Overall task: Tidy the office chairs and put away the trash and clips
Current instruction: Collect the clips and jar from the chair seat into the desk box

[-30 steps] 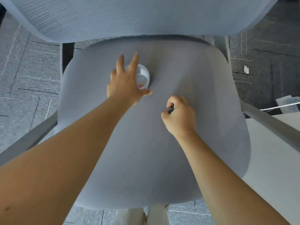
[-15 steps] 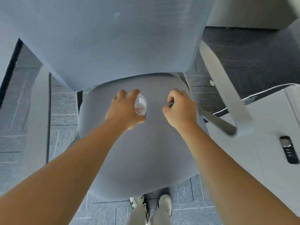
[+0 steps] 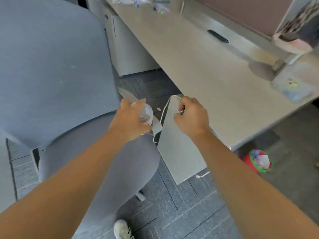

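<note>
Left hand (image 3: 128, 118) is wrapped around a small clear plastic tub (image 3: 146, 116), side grip, held up over the edge of the grey office chair (image 3: 51, 69) seat. Something reddish sits inside, probably clips, but it's too blurry to swear to it. Right hand (image 3: 191, 116) is closed in a pinch on a small dark binder clip (image 3: 183, 109), just beside the tub, both hovering in the gap between chair and bench (image 3: 198, 62).

Handling-wise the tub looks light and rigid but thin-walled, so I'd guess a hard squeeze flexes it, and the smooth plastic could slip. Gripping round the middle seems right. The clip is tiny, stiff and easy to fumble, so fingertips on its body is the way.

Further out: a white cable (image 3: 164, 114) hangs off the bench corner, and a red bin (image 3: 257, 161) with a green rim sits on the floor under the bench.
</note>
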{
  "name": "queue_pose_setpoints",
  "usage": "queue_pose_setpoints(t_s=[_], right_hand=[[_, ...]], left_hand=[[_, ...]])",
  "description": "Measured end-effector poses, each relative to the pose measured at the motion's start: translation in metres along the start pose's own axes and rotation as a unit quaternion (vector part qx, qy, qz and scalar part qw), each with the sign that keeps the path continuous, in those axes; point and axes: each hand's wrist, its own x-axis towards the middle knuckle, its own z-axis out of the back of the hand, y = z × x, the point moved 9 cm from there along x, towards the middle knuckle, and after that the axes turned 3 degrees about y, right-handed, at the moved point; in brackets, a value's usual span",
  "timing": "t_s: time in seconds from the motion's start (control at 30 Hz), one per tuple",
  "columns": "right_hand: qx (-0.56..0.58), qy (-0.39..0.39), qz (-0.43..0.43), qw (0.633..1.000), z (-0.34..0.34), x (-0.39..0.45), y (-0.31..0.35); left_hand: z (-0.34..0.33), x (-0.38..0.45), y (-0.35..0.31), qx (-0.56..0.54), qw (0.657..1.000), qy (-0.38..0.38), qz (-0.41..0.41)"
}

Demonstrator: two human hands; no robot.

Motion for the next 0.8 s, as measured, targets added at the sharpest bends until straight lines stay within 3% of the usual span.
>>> queue_pose_setpoints(t_s=[0.23, 0.43, 0.63, 0.8], right_hand=[[0.003, -0.042, -0.129, 0.991, 0.098, -0.079, -0.128], [0.008, -0.113, -0.230, 0.967, 0.178, -0.121, -0.226], [-0.002, -0.153, -0.289, 0.945, 0.240, -0.101, -0.302], [0.001, -0.192, -0.308, 0.932, 0.288, -0.057, -0.350]], left_hand=[[-0.083, -0.034, -0.149, 0.031, 0.987, 0.104, -0.121], [-0.139, -0.032, -0.263, 0.051, 0.967, 0.145, -0.204], [-0.167, 0.013, -0.360, 0.075, 0.946, 0.167, -0.268], [-0.168, 0.073, -0.434, 0.115, 0.936, 0.122, -0.310]])
